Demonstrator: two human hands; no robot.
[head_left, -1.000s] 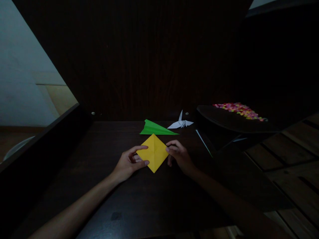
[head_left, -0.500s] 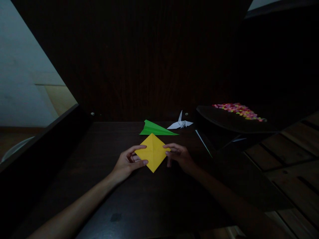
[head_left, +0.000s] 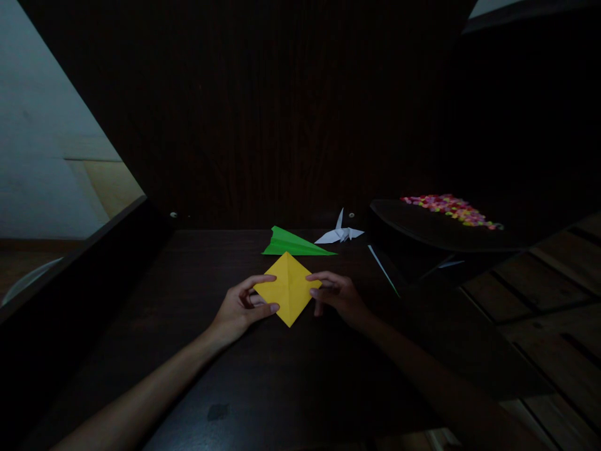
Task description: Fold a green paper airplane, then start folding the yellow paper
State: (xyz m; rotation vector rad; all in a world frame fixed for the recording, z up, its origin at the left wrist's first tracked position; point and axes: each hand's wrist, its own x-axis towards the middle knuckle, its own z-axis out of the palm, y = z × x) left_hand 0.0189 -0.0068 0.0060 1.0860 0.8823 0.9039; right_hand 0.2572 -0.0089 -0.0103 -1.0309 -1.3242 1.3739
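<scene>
A yellow sheet of folding paper (head_left: 288, 289), creased down its middle, is held as a diamond low over the dark tabletop. My left hand (head_left: 240, 308) has its thumb and fingers closed on the left corner. At the opposite corner my right hand (head_left: 339, 297) grips the paper between thumb and fingers; part of that hand is in shadow. Just beyond the paper's top point lies a green paper plane (head_left: 295, 243), its nose to the right. A white paper crane (head_left: 342, 235) sits behind the plane's nose.
A thin pale strip (head_left: 384, 270) lies to the right on the table (head_left: 197, 269). Farther right, a dark rounded shelf (head_left: 399, 216) carries a heap of small colourful pieces (head_left: 453, 208). A dark panel (head_left: 282, 125) rises behind, and a raised board (head_left: 89, 250) edges the left side.
</scene>
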